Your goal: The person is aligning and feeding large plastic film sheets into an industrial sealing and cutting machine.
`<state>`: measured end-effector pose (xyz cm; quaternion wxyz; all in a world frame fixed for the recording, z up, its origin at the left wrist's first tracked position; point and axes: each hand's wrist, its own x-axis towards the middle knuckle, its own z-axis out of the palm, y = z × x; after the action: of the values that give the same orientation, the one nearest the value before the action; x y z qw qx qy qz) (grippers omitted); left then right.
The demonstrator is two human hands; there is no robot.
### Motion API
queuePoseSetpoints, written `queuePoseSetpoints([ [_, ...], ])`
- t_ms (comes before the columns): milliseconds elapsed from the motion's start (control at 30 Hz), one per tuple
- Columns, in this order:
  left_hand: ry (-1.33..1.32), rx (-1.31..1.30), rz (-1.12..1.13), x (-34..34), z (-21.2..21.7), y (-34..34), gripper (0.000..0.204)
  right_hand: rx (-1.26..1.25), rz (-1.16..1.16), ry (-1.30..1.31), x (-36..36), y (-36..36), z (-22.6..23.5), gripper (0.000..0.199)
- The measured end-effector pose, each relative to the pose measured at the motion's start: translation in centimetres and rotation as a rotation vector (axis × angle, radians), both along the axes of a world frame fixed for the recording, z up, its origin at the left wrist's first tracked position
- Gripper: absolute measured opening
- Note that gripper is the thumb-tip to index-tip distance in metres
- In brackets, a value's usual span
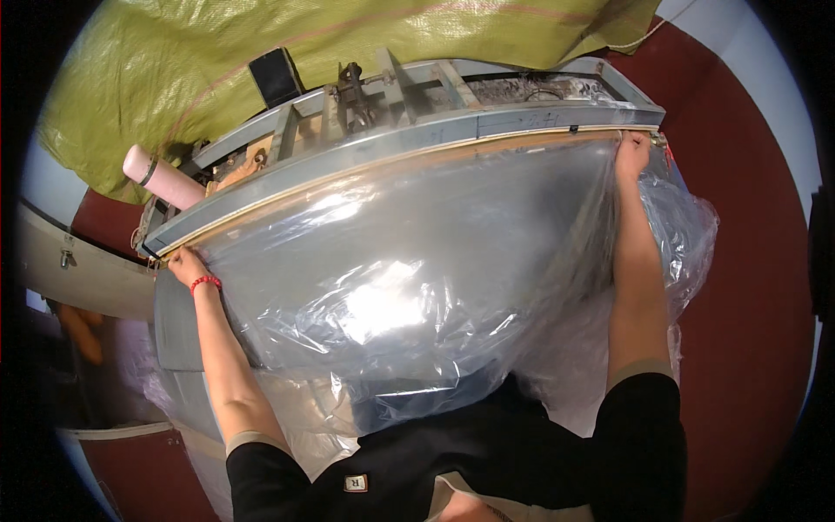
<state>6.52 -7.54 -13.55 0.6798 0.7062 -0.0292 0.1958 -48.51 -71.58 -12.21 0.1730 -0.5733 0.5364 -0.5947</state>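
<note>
While both arms reach forward, the left hand (183,265) is closed at the near-left corner of a clear plastic sheet (409,226), its fingers curled in a pinch at the sheet's edge, just under the end of a long grey metal frame (417,127). At the other end of the frame, the right hand (632,155) is also closed, fingers folded, with the film gathered into creases beside it. Between the hands the sheet spans the length of the frame's near side, along a pale strip (348,181), and drapes toward the person's body in shiny wrinkles. More film hangs outside the right forearm. A red beaded bracelet (206,283) circles the left wrist. At the frame's left end a pink cylinder (165,178) leans at a slant; a black box (275,76) stands behind the frame, before a yellow-green woven tarp (365,35). Dark red floor (748,287) shows at right.
</note>
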Motion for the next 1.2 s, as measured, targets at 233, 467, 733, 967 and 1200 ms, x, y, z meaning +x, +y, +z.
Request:
queuePoseSetpoints([
  [233,0.062,-0.209,0.028,-2.2,1.9,-0.7,0.011,-0.048,-0.072,-0.015,0.9,2.1,1.3,0.018],
  [467,0.019,0.23,-0.448,-4.0,3.7,2.9,0.005,-0.142,0.271,0.113,-2.4,6.7,5.2,0.023],
  [733,-0.141,0.113,-0.094,-16.7,7.7,10.6,0.007,-0.229,-0.224,0.199,-22.8,14.7,1.4,0.034],
  [967,0.11,0.797,-0.732,-34.0,-1.3,7.0,0.015,0.141,-0.251,0.403,-38.0,9.8,-15.5,0.038],
  [1200,0.181,0.254,-1.356,-40.4,-15.7,-5.7,0.034,0.088,-0.178,0.545,-37.3,8.7,-16.3,0.035],
])
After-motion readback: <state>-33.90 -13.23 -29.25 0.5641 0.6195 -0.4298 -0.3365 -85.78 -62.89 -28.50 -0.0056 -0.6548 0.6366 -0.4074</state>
